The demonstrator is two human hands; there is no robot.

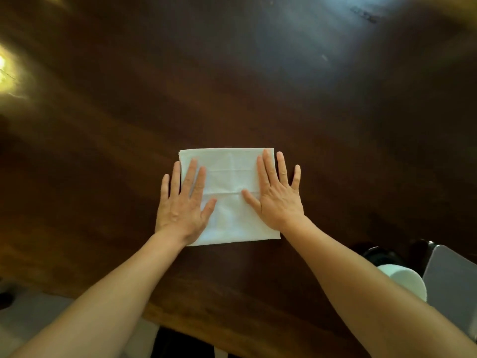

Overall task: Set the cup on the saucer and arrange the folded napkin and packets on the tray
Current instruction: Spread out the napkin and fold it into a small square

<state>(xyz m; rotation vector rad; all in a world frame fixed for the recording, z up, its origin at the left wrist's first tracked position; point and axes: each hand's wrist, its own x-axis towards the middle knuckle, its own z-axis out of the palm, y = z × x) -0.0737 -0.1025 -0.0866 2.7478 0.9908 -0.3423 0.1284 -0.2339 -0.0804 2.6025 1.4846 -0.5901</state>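
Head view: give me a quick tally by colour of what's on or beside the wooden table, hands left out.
White: 2, the napkin flat on the table under both palms, and a white rounded object at lower right.
Grey: 1, a flat panel at the right edge.
Total: 3. No saucer, packets or tray in view.

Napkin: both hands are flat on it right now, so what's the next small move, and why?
Probably fold it once more: the napkin lies as a wide square on the table, with the left hand and right hand pressing its sides flat. I would lift the near edge over to the far edge. No tray is clearly in view yet, so placing can wait.
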